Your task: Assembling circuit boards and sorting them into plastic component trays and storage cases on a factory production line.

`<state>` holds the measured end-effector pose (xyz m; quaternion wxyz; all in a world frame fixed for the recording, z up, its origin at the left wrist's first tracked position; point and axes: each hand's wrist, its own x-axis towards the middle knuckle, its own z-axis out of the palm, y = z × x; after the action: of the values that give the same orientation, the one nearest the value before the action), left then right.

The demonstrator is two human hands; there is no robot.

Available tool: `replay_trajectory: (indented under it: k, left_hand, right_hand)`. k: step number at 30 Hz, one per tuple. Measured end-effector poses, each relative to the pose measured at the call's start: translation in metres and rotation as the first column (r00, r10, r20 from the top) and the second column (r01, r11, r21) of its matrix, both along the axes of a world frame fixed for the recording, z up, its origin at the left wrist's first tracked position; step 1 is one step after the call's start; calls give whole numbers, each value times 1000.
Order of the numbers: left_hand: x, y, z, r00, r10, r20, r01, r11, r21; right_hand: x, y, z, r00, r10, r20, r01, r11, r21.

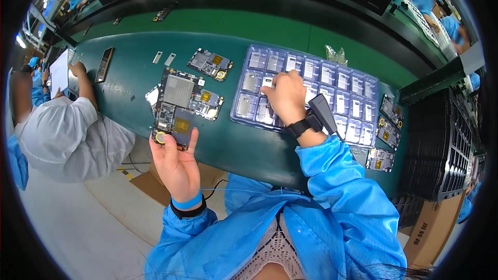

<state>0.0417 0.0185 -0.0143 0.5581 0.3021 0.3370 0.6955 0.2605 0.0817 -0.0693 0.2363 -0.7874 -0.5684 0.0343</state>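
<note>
My left hand point(179, 168) grips the lower edge of a dark circuit board point(181, 126) between thumb and fingers, tilted up over the near table edge. Other circuit boards lie just beyond and beside it, one with a large silver metal shield point(179, 91) and one with a yellow round part point(207, 105); the overlap hides where they meet. My right hand point(286, 96) is over the left part of a clear plastic tray point(306, 128). Its thumb and forefinger are bent together at a compartment holding silver metal covers point(250, 81); whatever they pinch is mostly hidden.
Two small metal pieces point(164, 58) and another circuit board point(211, 64) lie on the green table point(129, 52). A phone point(104, 65) is farther left, near a seated person point(72, 129). More boards point(389, 129) lie right of the tray, beside black crates point(430, 145).
</note>
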Motion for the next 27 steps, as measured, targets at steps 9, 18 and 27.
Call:
replay_trajectory:
  k: [9,18,27]
  left_hand:
    - [16,-4,3,999,-53,-7,53,999,9]
    - [11,-6,2,999,-30,-14,30,999,30]
    - [13,-7,2,998,-52,-25,53,998,30]
  right_hand:
    - [-8,-3,7,994,-110,11,109,993,46]
    - [1,-1,12,987,-155,50,153,987,38]
    - [-5,-1,13,992,-60,-107,55,997,-46]
